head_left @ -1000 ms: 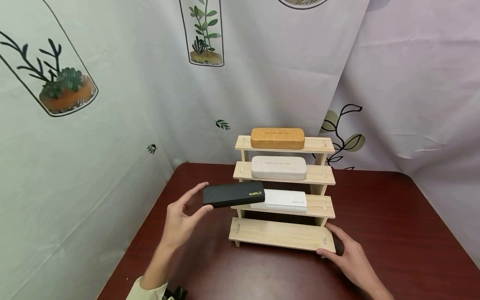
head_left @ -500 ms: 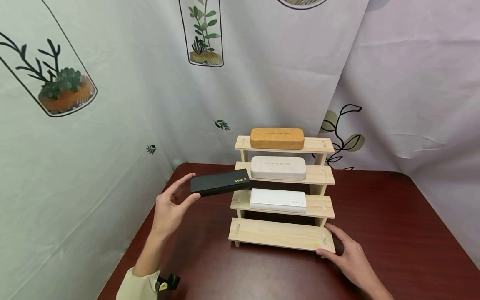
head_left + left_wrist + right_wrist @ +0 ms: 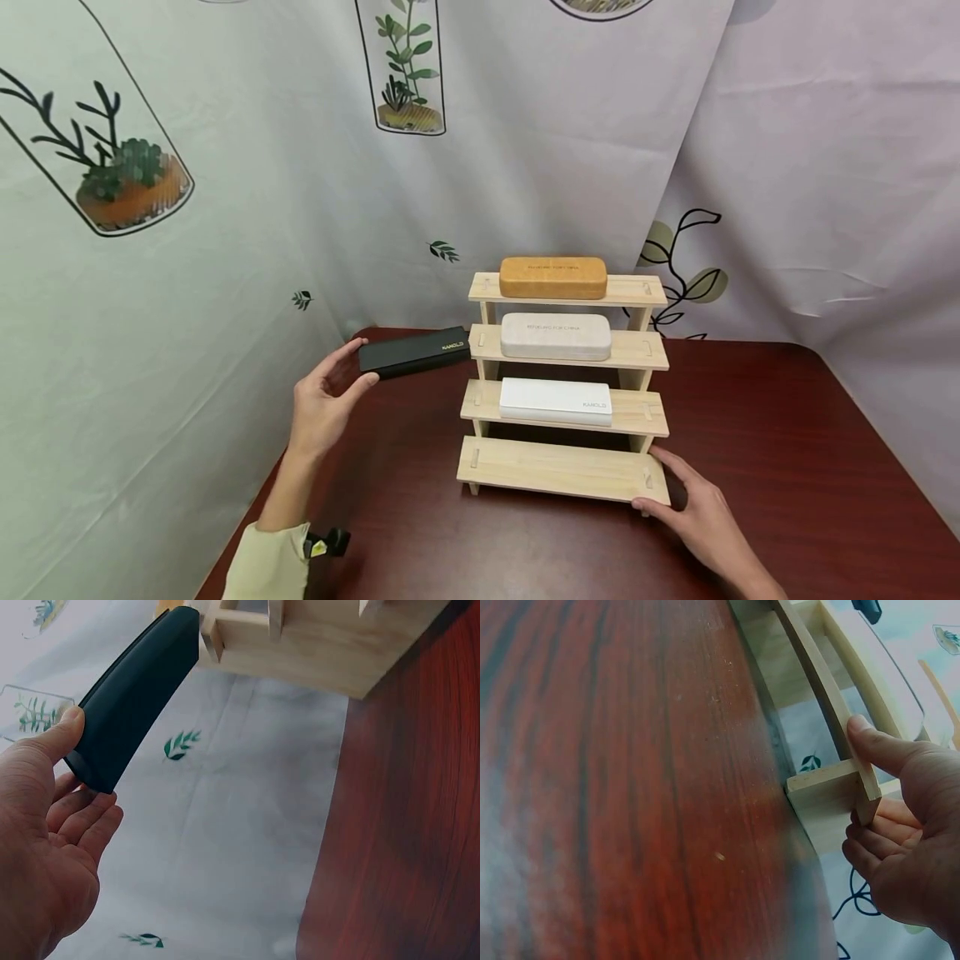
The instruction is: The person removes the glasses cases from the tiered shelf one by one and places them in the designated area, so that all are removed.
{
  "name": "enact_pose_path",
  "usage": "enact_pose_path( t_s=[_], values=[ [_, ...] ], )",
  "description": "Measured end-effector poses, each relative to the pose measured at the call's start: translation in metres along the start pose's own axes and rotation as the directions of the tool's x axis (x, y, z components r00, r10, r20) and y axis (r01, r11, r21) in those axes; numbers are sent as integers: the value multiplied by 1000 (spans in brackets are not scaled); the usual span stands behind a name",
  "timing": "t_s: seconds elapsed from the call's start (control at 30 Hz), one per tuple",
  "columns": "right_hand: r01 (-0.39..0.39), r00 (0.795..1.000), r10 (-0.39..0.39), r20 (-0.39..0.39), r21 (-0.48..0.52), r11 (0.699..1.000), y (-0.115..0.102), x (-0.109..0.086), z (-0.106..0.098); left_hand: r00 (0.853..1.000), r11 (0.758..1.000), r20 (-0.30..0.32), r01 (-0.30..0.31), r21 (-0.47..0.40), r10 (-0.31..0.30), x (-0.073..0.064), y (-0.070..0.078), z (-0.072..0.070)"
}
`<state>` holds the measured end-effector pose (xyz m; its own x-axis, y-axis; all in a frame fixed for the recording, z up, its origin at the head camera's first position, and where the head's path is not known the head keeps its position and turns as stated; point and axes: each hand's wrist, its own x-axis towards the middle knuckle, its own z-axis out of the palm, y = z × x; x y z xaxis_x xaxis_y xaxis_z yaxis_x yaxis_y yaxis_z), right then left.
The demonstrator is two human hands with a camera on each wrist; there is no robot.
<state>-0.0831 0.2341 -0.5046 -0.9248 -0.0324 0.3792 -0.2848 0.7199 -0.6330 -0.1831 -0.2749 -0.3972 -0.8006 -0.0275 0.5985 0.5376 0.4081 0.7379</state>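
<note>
Just left of the four-tier wooden stand [image 3: 637, 350], my left hand [image 3: 321, 407] pinches the black KANOLD case [image 3: 411, 352] aloft by one end, leaving its lettering [image 3: 452, 345] uncovered, while my right hand [image 3: 697, 512] grips the lowest tier [image 3: 555, 469], apparently steadying it.

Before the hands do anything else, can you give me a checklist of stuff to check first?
1. Left hand pinches the black KANOLD case by one end: ok.
2. Right hand grips the bottom shelf at its right end: ok.
3. White KANOLD case, off-white case and tan case each sit on their own shelf: ok.
4. Black case set down: not ok, it's held up.
5. Black case's far end not touching the stand: cannot tell.
</note>
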Motion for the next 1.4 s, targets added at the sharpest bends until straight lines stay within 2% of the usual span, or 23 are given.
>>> enact_pose_path(
  t_s=[0.37, 0.6, 0.67, 0.93, 1.13, 1.4],
  values=[
    [-4, 1000, 4, 6, 4, 1000, -1, 1, -1, 997, 999, -52, 52, 9, -52, 7, -21, -5],
    [-4, 1000, 4, 12, 5, 1000, -1, 0, -1, 994, 994, -80, 81, 78, -74, 9, -21, 2],
    [-3, 1000, 2, 7, 7, 1000, -1, 1, -1, 993, 991, -87, 90, 102, -81, 10, -28, 3],
    [-2, 1000, 2, -1, 13, 1000, 0, 0, -1, 986, 980, -106, 141, 139, -127, 19, -75, 9],
    [-11, 1000, 11, 13, 21, 1000, 0, -1, 0, 981, 965, -99, 181, 190, -165, 20, -96, 14],
    [-17, 1000, 17, 17, 20, 1000, 0, -1, 0, 968, 950, -92, 246, 195, -232, 20, -118, 17]
  ],
)
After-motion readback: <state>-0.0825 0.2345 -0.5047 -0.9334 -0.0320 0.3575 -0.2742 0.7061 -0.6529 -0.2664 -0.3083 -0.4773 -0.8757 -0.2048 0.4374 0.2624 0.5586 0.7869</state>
